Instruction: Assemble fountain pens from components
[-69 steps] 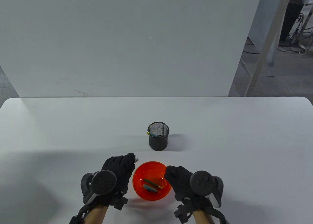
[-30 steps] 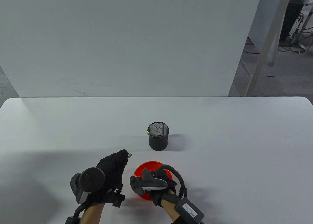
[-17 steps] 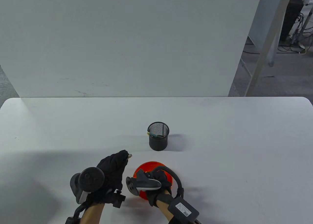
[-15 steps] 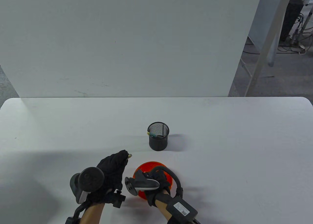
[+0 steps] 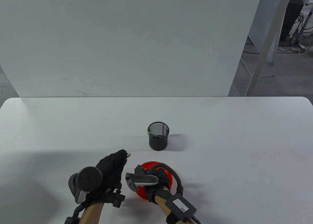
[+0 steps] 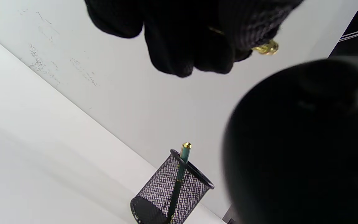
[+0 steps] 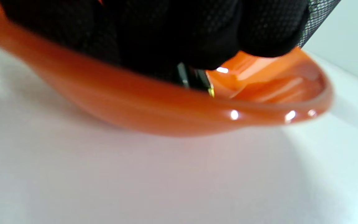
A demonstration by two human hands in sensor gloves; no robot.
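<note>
The left hand (image 5: 111, 171) hovers just left of the orange bowl (image 5: 168, 171), its grip clamped on a pen part whose gold tip (image 5: 128, 155) pokes out past the fingers. The right hand (image 5: 159, 178) reaches down into the bowl, fingers curled over a dark, gold-ringed pen piece (image 7: 196, 79); I cannot tell whether its grip has closed on it. Farther back on the white surface (image 5: 232, 136), a black mesh cup (image 5: 158, 139) holds a green pen (image 6: 182, 165).

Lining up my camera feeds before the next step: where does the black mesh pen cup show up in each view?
Table view: the pen cup stands mid-table, just beyond the orange bowl.
Left wrist view: pen cup at bottom centre, tilted in the picture, with a green pen sticking out.
Right wrist view: only a strip of black mesh in the top right corner, beyond the bowl; probably the cup.
Shared landmark: the white table.
</note>
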